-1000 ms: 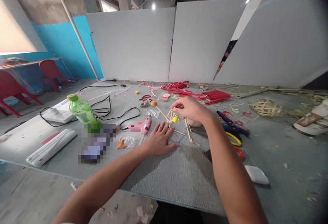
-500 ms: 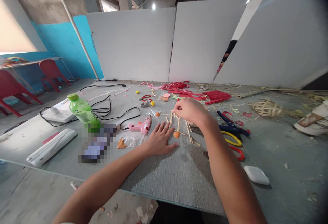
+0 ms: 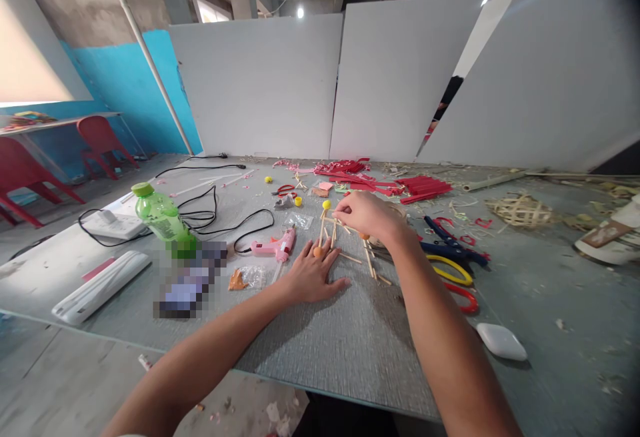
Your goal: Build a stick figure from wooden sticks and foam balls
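My right hand (image 3: 369, 215) is closed in a pinch on a small frame of thin wooden sticks (image 3: 323, 227) joined by clay balls. A yellow clay ball (image 3: 327, 205) tops it, left of the fingertips. One orange clay ball (image 3: 318, 251) sits low by my left fingers; another orange ball (image 3: 365, 236) shows partly beneath my right hand. The frame's far side is hidden. My left hand (image 3: 314, 273) lies flat on the table, fingers spread, holding nothing. Loose sticks (image 3: 370, 260) lie between and right of my hands.
Left of my hands are a pink glue gun (image 3: 274, 246), a clear bag with orange clay (image 3: 239, 280) and a green bottle (image 3: 163, 220). To the right lie scissors with yellow and red handles (image 3: 463, 297), dark blue pliers (image 3: 453, 250) and a white case (image 3: 501, 341). Red strips (image 3: 425, 188) lie behind.
My right hand has turned the stick frame. The yellow ball has come into view, and orange balls now show in different places. My left hand has stayed nearly still.
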### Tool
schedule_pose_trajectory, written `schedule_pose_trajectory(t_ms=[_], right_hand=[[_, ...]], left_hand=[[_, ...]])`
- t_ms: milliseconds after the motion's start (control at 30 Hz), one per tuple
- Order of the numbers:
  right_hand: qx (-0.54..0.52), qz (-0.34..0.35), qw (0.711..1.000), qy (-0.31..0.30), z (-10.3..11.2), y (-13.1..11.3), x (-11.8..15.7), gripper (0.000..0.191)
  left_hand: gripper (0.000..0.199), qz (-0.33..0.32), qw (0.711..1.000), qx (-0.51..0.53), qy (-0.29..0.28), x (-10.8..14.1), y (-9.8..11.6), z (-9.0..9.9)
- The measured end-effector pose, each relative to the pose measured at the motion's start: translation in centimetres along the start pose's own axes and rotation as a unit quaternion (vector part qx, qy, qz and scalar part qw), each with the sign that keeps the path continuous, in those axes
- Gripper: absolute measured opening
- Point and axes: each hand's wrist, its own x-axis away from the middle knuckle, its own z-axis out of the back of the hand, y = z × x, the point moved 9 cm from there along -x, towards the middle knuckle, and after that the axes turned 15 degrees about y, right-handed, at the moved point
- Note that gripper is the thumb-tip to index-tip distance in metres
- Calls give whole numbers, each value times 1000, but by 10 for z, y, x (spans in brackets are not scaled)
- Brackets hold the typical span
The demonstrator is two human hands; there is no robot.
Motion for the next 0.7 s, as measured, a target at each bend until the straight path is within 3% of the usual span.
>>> schedule_pose_trajectory(t_ms=[700], right_hand=[[-31, 23, 999, -19, -2, -4, 1, 23]], left_hand=[[87, -9, 1000, -9, 13, -1, 3, 2]])
